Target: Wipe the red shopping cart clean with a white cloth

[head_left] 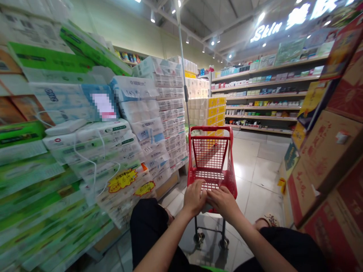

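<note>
A small red shopping cart [211, 155] stands in the aisle right in front of me, its mesh basket holding nothing I can see. My left hand [195, 197] grips the near handle bar with its fingers curled over it. My right hand [224, 202] sits beside it on the same bar, fingers also wrapped round. The two hands touch each other at the bar's middle. Below them show the cart's black frame and wheels [211, 240], and my dark trouser legs.
Tall stacks of packaged tissue and paper rolls [93, 143] line the left side. Cardboard boxes [326, 158] pile up close on the right. Shelves of bottles and boxes [263, 102] run along the far wall. A tiled floor [255, 170] stretches ahead of the cart.
</note>
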The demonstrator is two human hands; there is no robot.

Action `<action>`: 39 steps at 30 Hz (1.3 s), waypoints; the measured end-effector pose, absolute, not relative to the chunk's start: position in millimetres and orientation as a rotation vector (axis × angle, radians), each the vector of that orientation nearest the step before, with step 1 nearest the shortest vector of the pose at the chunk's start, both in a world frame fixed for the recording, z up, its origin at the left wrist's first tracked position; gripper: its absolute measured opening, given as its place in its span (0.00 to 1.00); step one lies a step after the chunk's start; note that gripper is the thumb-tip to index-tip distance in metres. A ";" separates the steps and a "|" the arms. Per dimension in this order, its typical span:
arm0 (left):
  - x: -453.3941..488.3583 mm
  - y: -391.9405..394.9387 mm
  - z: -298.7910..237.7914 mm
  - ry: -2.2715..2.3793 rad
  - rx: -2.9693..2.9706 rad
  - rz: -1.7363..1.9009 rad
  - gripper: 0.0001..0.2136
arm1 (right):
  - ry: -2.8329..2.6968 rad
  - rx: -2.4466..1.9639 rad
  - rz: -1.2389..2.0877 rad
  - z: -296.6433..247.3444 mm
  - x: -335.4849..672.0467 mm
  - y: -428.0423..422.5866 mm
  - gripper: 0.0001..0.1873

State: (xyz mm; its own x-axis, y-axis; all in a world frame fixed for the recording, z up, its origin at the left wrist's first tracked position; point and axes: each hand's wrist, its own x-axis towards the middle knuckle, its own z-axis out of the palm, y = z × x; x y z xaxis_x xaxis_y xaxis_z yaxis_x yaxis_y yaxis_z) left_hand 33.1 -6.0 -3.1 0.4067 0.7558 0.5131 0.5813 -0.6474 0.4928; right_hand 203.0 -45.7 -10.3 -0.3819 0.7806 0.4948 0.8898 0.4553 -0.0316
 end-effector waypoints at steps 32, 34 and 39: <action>2.4 5.6 -5.5 1.206 2.775 0.802 0.18 | -2.397 -1.191 -0.272 15.5 285.0 -50.1 0.16; -0.2 5.8 -6.2 1.201 2.769 0.810 0.18 | -2.338 -1.256 -0.248 16.1 293.1 -35.7 0.19; -7.5 7.4 -9.2 1.233 2.757 0.856 0.17 | -2.260 -1.331 -0.161 24.9 302.4 -3.3 0.20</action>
State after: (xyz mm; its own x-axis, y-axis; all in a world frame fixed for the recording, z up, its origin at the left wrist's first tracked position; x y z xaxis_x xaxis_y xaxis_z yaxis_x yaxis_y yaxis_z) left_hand -7.5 7.4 -9.2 0.5427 0.6905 0.4783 0.6891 -0.6916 0.2164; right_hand 302.4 -3.3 24.9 -0.3911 0.7851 0.4803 0.8451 0.5130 -0.1505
